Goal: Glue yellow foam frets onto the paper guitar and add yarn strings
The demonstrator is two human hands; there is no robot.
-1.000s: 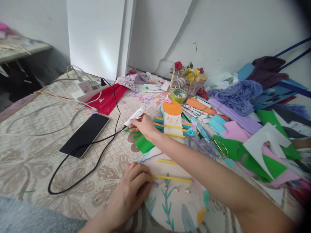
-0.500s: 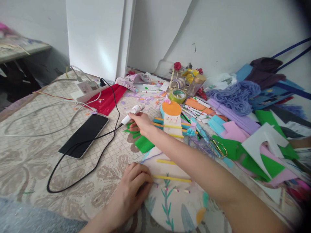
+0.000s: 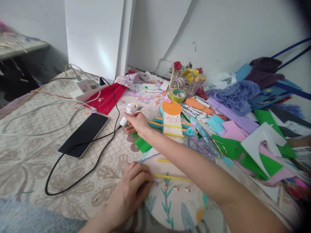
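Observation:
My right hand (image 3: 136, 124) reaches across to a small white hot glue gun (image 3: 124, 121), thumb and fingers closed on its handle. Its black cord runs from the handle end over a phone. Below, my left hand (image 3: 138, 179) is curled at the left edge of a guitar-shaped paper craft (image 3: 162, 207); anything inside those fingers is hidden. Painted leaves and yellow strips decorate the craft's round body, and its orange-topped head (image 3: 171, 108) points away from me. My right forearm covers part of its middle. Green paper (image 3: 143, 145) lies beside the craft.
To the left lies the black-screened phone (image 3: 84, 135), with a power strip (image 3: 85, 92) and cables behind it. A green tape roll (image 3: 177, 95) stands at the back. Scissors (image 3: 219, 147), purple yarn (image 3: 234, 97) and paper scraps crowd the right side.
My right hand has shifted slightly left and down with the glue gun, which has turned so that its front end points more away from me. My left hand stays in place.

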